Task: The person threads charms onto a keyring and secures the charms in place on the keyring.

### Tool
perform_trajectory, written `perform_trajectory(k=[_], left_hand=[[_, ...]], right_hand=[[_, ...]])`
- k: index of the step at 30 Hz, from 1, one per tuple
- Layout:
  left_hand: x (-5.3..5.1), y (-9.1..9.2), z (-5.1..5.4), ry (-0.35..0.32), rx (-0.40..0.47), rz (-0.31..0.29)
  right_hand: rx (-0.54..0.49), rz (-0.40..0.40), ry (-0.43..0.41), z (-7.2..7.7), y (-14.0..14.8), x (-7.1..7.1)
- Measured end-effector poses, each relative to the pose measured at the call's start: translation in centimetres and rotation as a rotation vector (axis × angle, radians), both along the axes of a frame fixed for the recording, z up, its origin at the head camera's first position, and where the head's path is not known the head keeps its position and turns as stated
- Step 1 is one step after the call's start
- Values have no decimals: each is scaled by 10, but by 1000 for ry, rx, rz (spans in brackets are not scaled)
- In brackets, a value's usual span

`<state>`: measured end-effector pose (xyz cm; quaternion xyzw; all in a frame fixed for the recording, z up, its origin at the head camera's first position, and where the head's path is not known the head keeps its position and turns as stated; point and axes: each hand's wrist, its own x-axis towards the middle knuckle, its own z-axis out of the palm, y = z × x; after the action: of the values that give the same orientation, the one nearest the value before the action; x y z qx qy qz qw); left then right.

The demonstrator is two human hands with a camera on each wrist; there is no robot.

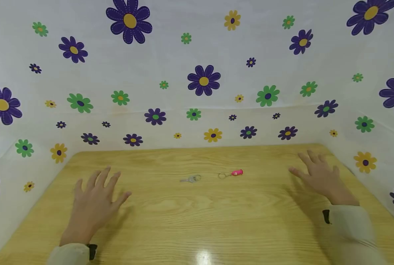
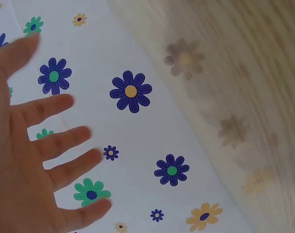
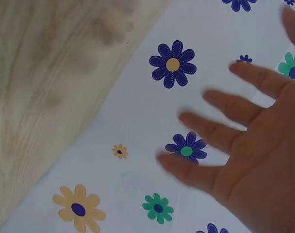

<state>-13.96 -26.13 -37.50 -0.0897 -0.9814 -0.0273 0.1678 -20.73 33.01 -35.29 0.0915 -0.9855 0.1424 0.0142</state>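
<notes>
Currently, the left hand [image 1: 94, 200] at lower left and right hand [image 1: 321, 178] at right are spread and empty over the counter [image 1: 183, 228], seemingly pre-grasp, while the key [image 1: 192, 179] and pink fob [image 1: 237, 172] lie just below frame centre, so gripping either likely requires reaching inward.

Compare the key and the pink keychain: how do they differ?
The key is dull grey; the pink keychain is vivid.
The key has a thin blade; the keychain a stubby body.
The key's ring is at its right end; the keychain's ring at its left.
Both lie on the table.
</notes>
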Motion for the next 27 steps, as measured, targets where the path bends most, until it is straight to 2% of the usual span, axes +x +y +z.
perform_trajectory(k=[1,4,9,16,21,27], left_hand=[[-2,0,1,15,-10,-6],[-7,1,7,-15,3,-32],[-18,3,10,-135,115,-92],[-30,7,15,-279,269,-170],[-37,11,13,-321,310,-222],[-44,15,13,-347,336,-254]], right_hand=[[-6,20,6,2,3,-1],[-64,92,32,4,9,-7],[-184,154,53,4,14,-13],[-338,175,-68,8,7,-23],[-437,195,-130,9,0,-28],[-509,184,-186,10,-15,-33]])
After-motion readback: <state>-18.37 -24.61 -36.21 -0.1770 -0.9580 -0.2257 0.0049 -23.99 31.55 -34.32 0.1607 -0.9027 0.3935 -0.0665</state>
